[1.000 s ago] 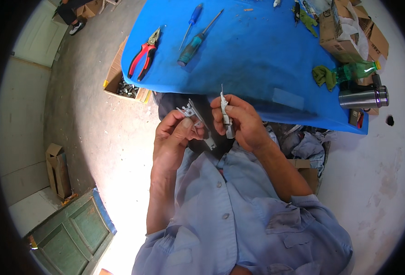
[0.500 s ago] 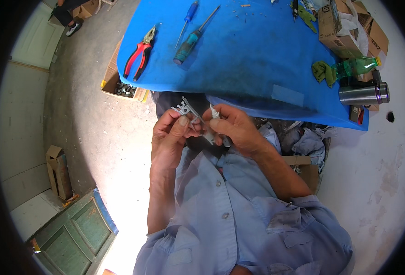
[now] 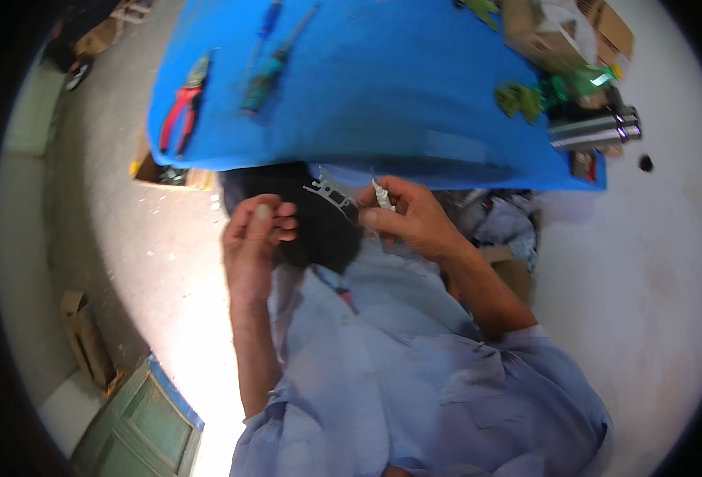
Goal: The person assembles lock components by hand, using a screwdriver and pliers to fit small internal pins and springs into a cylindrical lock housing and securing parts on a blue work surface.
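My right hand point(image 3: 414, 219) is closed around a small tube with a white pointed nozzle point(image 3: 382, 195); the tube's body is mostly hidden in the palm. The same fingers also pinch one end of a thin grey bracket point(image 3: 333, 194) with cut-out holes, which sticks out to the left over the dark cloth of my lap. Apart from it, to the left, my left hand point(image 3: 255, 234) is raised with its fingers curled and the thumb laid against them. Whether anything small sits between those fingertips is hidden.
On the blue-covered table point(image 3: 351, 95) lie red-handled pliers point(image 3: 182, 111) and two screwdrivers, one a teal-handled screwdriver point(image 3: 263, 83). At right are a steel flask point(image 3: 593, 129), a green bottle point(image 3: 577, 86), a green glove point(image 3: 518, 101) and a cardboard box point(image 3: 538, 36). A carton point(image 3: 148, 173) stands below the table's left corner.
My left hand has let go of the grey bracket and moved left, leaving it in my right hand with the tube. The view has shifted, so the table appears further left and higher.
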Demonstrator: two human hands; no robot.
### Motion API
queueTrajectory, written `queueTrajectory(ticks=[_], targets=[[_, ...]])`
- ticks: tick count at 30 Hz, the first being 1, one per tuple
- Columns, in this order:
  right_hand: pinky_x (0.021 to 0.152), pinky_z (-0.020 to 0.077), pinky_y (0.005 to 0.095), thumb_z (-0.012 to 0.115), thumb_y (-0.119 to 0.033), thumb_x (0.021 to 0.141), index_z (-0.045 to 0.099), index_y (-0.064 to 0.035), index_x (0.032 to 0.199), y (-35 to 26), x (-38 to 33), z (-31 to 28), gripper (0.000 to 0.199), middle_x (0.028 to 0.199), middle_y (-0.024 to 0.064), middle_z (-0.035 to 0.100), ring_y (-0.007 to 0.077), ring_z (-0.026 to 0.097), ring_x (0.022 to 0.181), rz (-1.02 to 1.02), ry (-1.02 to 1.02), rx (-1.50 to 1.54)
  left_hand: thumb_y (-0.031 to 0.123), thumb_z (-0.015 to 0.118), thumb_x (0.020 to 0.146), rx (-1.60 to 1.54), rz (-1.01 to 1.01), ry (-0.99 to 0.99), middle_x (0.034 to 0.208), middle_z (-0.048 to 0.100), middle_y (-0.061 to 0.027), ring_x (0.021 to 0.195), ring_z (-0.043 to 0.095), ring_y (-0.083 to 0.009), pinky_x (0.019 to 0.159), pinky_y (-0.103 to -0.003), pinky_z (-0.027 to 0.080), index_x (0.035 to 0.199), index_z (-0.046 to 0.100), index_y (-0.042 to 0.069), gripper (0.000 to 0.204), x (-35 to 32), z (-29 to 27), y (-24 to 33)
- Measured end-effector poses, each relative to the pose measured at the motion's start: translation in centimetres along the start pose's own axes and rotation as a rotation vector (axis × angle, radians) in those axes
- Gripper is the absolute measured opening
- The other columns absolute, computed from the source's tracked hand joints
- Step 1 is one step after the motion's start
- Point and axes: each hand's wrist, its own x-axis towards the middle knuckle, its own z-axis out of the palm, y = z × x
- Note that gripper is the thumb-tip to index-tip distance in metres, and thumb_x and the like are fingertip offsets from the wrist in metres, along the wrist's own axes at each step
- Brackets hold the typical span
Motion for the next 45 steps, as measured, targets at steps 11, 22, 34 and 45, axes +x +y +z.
queueTrajectory(ticks=[11,22,34,45], targets=[[0.052,0.0406,0.0269,0.074,-0.021,0.085,0.070,-0.0080,0.102,19.6,-20.1,-23.9,0.022,0.073,0.0002,0.063,0.0085,0.054,0.061,0.605,0.619,-0.517,0.025,0.061,0.107,0.072,-0.001,-0.121,0.104,0.074,-0.0079,0.087,0.066,-0.0110,0.076,-0.026,0.053,0.114,0.069,0.005,0.022,1.9,0.6,-0.7],[0.057,0.0473,0.0281,0.063,-0.026,0.098,0.065,-0.0028,0.104,22.0,-21.4,-21.8,0.024,0.093,0.0077,0.067,0.0139,0.064,0.078,0.509,0.779,0.073,0.021,0.061,0.106,0.196,0.006,-0.165,0.101,0.074,-0.0089,0.084,0.066,-0.0117,0.076,-0.028,0.053,0.108,0.068,0.003,0.020,2.0,2.3,0.4],[0.099,0.0576,0.0453,0.052,-0.031,0.111,0.063,-0.0044,0.115,2.8,-2.0,-4.6,0.029,0.116,0.0151,0.071,0.0277,0.070,0.108,-0.214,0.196,0.803,0.007,0.076,0.091,0.415,-0.005,-0.152,0.106,0.074,-0.0074,0.093,0.069,-0.0132,0.083,-0.027,0.056,0.116,0.069,0.001,0.026,-1.9,6.5,0.6],[0.094,0.0579,0.0413,0.047,-0.033,0.112,0.059,-0.0052,0.118,-0.6,-0.3,2.2,0.031,0.123,0.0146,0.069,0.0247,0.067,0.114,-0.163,0.079,0.888,0.007,0.087,0.079,0.735,0.414,-0.248,0.105,0.074,-0.0096,0.090,0.072,-0.0159,0.082,-0.029,0.059,0.123,0.066,-0.003,0.050,-2.9,9.8,0.1]])
